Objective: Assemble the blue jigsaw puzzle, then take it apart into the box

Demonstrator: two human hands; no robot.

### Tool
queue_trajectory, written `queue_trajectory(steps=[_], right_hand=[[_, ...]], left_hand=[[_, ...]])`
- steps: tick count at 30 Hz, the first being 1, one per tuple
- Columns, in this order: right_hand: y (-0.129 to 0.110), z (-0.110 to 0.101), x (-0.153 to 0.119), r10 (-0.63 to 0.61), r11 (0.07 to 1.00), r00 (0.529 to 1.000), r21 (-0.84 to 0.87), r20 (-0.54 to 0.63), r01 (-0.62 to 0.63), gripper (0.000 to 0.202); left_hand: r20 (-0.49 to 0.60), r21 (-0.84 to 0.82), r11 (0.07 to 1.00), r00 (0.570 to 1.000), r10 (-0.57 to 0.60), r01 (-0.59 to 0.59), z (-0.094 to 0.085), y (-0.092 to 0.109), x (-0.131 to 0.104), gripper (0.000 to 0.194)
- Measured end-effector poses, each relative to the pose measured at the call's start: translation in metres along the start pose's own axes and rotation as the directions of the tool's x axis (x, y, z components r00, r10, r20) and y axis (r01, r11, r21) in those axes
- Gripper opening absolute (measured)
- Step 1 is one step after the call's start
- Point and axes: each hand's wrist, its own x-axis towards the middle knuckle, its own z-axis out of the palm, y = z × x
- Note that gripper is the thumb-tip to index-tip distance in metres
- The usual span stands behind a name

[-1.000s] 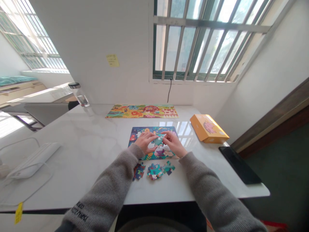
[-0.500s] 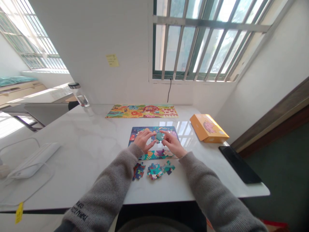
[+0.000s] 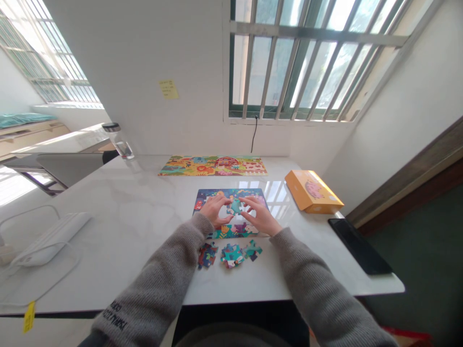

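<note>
A teal jigsaw puzzle piece (image 3: 236,207) sits between my two hands, over the gap in the middle of a dark blue puzzle (image 3: 231,232). My left hand (image 3: 216,210) has its fingertips at the piece's left edge, thumb spread lower down. From the other side, my right hand (image 3: 257,215) grips it with index finger and thumb. Whether the piece lies flat or is slightly raised, I cannot tell. Nearer to me lie loose puzzle pieces: a dark cluster (image 3: 207,255), a teal cluster (image 3: 232,256) and a greenish one (image 3: 252,249).
A long farm-animal puzzle (image 3: 213,166) lies along the wall. To the right are an orange box (image 3: 313,191) and a black tablet-like slab (image 3: 358,247). A bottle (image 3: 120,141) stands at the back left; a white device with a cable (image 3: 52,241) lies at the left.
The teal piece has shifted slightly left and turned between my hands. My right fingers have spread somewhat around it. The loose pieces stay put.
</note>
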Motion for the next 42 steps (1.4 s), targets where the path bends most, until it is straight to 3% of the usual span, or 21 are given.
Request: queue_trajectory(steps=[9, 15, 19, 25, 36, 42], right_hand=[[-0.002, -0.013, -0.007, -0.036, 0.986, 0.992, -0.157, 0.117, 0.054, 0.051], [0.012, -0.025, -0.012, 0.041, 0.953, 0.993, -0.303, 0.113, -0.004, 0.053], [0.015, -0.030, -0.016, 0.074, 0.935, 0.989, -0.353, 0.127, -0.024, 0.049], [0.012, -0.026, -0.018, 0.064, 0.926, 0.971, -0.376, 0.229, 0.028, 0.039], [0.017, -0.023, -0.021, 0.072, 0.898, 0.967, -0.438, 0.243, 0.043, 0.032], [0.015, -0.022, -0.021, 0.065, 0.902, 0.964, -0.429, 0.260, 0.055, 0.027]], left_hand=[[0.076, -0.090, 0.996, 0.997, 0.031, -0.024, 0.009, 0.001, -0.003, 0.035], [0.105, -0.049, 0.999, 0.995, 0.002, 0.003, 0.017, -0.002, -0.005, 0.050], [0.121, -0.004, 0.999, 0.992, 0.038, -0.038, 0.018, -0.003, -0.006, 0.032], [0.187, 0.015, 0.995, 0.978, 0.098, -0.102, 0.022, -0.006, -0.009, 0.024], [0.211, 0.005, 0.996, 0.974, 0.086, -0.089, 0.025, -0.006, -0.009, 0.016], [0.250, -0.042, 0.994, 0.962, 0.111, -0.104, 0.027, -0.008, -0.010, 0.021]])
